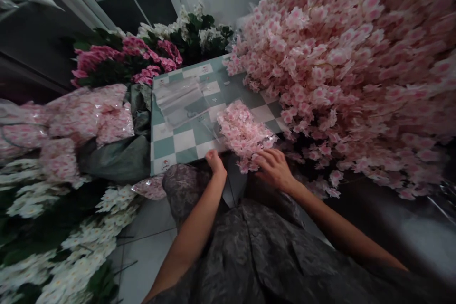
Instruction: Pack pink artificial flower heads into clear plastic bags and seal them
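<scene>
A bunch of pink artificial flowers (245, 135) lies at the near edge of a green-and-white checkered table (185, 140), its upper part inside a clear plastic bag and its lower end hanging over the edge. My right hand (274, 167) has its fingers curled against the lower right of the bunch. On the other side, my left hand (216, 164) is closed at the table edge, beside the bag's near left side; its fingertips are partly hidden, and it seems to pinch the thin film. Flat clear plastic bags (183, 99) lie in a stack farther left on the tabletop.
A huge heap of pink flowers (342, 57) overhangs the table's right side. Bagged pink flowers (85, 114) rest on dark plastic at left. White flowers (81, 251) cover the lower left floor; magenta flowers (99, 59) and other white ones stand behind the table.
</scene>
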A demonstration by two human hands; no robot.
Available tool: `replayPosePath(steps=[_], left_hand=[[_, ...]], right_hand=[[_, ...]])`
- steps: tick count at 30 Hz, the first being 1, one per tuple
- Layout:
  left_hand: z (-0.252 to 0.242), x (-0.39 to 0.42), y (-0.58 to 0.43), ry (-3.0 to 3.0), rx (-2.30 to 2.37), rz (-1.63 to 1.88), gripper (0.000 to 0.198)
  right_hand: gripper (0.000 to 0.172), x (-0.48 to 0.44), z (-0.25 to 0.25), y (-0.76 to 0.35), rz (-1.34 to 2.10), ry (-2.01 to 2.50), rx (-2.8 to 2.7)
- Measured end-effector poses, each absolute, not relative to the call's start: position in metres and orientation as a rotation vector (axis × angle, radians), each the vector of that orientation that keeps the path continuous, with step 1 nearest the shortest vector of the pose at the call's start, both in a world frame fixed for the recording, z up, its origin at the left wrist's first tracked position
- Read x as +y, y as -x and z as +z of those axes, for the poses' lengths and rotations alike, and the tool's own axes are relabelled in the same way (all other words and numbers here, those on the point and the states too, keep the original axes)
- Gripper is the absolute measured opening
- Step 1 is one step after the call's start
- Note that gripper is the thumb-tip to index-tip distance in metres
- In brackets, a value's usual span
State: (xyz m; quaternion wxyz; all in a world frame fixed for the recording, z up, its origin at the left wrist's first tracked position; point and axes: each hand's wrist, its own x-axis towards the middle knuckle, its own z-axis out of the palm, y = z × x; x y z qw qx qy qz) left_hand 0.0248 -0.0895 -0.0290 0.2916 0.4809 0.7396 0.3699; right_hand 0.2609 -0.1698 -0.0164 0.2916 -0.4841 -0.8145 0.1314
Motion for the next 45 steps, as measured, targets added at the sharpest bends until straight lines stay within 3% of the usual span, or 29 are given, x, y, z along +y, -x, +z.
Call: replayPosePath(steps=[2,4,8,13,18,22,27,32,38,41,45], left_hand=[[-0.033,-0.113,-0.032,-0.927,1.825,1.093,0.035],[-0.033,-0.125,-0.039,-0.57,1.619,1.225,0.028],[-0.032,-0.14,-0.049,-0.324,1.518,1.269,0.012],[-0.039,-0.153,-0.076,-0.614,1.43,1.254,0.027],[-0.037,-0.137,-0.077,-0.864,1.553,1.307,0.006],[-0.03,-0.133,-0.054,-0.908,1.47,1.254,0.01],[-0.022,-0.142,-0.041,-0.753,1.403,1.276,0.031],[-0.01,-0.128,-0.052,-1.115,1.689,1.288,0.025],[-0.004,-0.117,-0.042,-1.228,1.885,1.242,0.011],[-0.004,-0.124,-0.035,-1.341,1.894,1.2,0.022],[-0.005,-0.132,-0.032,-1.71,1.804,0.953,0.028]], right_hand=[[0.042,-0.159,-0.025,-0.243,0.33,1.161,-2.397],[0.033,-0.142,-0.038,-0.233,0.359,1.172,-2.417],[0.022,-0.115,-0.054,-0.234,0.54,1.26,-2.008],[0.015,-0.107,-0.043,-0.237,0.662,1.285,-1.643],[0.023,-0.112,-0.026,-0.231,0.513,1.001,-2.097],[0.018,-0.11,-0.024,-0.226,0.413,1.017,-2.148],[0.013,-0.095,-0.028,-0.218,0.783,1.177,-1.591],[0.017,-0.085,-0.023,-0.21,1.046,1.134,-1.483],[0.019,-0.087,-0.019,-0.211,0.5,1.176,-1.912],[0.022,-0.088,-0.024,-0.204,0.306,1.339,-2.219],[0.023,-0.083,-0.025,-0.184,0.249,1.208,-2.488]])
